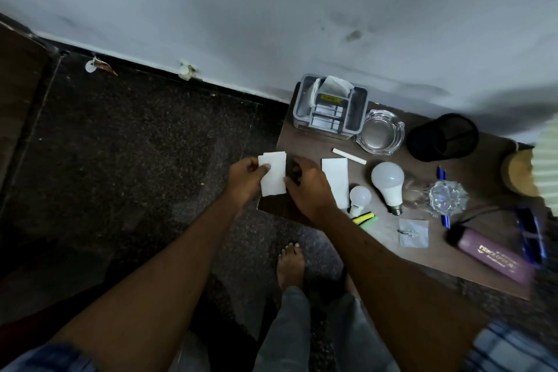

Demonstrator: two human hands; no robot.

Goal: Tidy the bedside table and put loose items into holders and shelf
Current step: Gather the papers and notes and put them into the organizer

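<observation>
Your left hand (246,180) pinches a white folded paper (274,174) between thumb and fingers, over the table's left corner. Your right hand (308,187) closes its fingertips on the same paper's right edge. A second white paper (336,181) lies flat on the bedside table (305,142), just beside your right hand. The grey organiser (330,107) stands at the table's far edge, near the wall.
</observation>
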